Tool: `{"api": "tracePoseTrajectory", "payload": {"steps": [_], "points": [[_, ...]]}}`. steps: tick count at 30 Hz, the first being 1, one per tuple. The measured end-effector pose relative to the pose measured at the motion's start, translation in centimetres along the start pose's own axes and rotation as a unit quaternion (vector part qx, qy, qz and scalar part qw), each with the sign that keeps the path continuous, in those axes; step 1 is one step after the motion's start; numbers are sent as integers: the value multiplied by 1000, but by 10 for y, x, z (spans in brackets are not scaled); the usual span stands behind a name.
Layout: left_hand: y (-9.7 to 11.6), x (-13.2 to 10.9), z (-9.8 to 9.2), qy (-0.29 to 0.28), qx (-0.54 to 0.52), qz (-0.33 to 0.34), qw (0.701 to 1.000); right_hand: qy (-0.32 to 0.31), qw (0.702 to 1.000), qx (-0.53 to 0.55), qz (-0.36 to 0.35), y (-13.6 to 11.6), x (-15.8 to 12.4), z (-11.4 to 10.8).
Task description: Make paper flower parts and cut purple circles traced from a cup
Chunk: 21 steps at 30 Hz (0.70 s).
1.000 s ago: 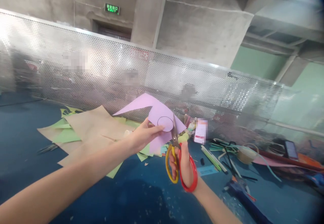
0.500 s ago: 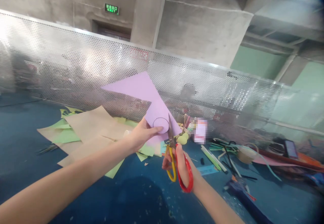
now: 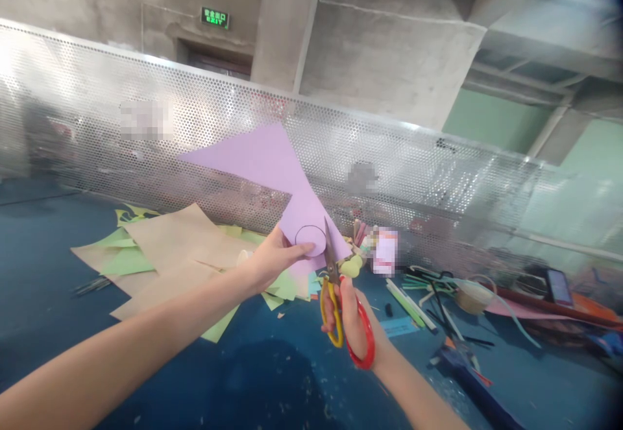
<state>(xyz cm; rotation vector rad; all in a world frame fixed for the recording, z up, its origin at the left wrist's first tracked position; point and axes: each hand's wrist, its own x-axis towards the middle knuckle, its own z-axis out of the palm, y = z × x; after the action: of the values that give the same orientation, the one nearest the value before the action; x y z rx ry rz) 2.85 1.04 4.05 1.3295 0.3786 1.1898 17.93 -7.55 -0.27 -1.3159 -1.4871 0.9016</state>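
Note:
A sheet of purple paper (image 3: 263, 161) is pinched in my left hand (image 3: 278, 256), the thumb lying on top near a drawn circle. The dark line of that circle shows on its upper and right sides. My right hand (image 3: 357, 320) grips a pair of scissors (image 3: 331, 258), with one yellow handle loop and one red. Their blades point up and sit at the paper just right of the circle. Fingers are through the loops. Yellow-green paper pieces (image 3: 351, 266) lie beyond the scissors.
Brown paper sheets (image 3: 170, 242) and green paper (image 3: 127, 261) lie on the blue table (image 3: 233, 378) at left. On the right are green and white strips (image 3: 411, 307), a tape roll (image 3: 474, 297), a blue glue gun (image 3: 467, 371) and a phone (image 3: 559, 287). A perforated metal screen (image 3: 399, 151) stands behind.
The purple paper's far part has swung slightly up and left. My right hand and the scissors have shifted a little to the right. My left hand has hardly moved.

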Motion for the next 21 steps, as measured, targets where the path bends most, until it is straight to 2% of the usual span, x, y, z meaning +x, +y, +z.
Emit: {"api": "tracePoseTrajectory", "payload": {"steps": [3,16,21], "points": [[0,0,-1,-5,-1,-6,1000,25,1000,6,-13,5,-1,1],[-2,5,-11,-43,-13,-1,999,24,999,-33,-15,6,0,-1],[6,8,-17,-69,-16,-29,997,33,998,-55,-14,0,0,-1]]}}
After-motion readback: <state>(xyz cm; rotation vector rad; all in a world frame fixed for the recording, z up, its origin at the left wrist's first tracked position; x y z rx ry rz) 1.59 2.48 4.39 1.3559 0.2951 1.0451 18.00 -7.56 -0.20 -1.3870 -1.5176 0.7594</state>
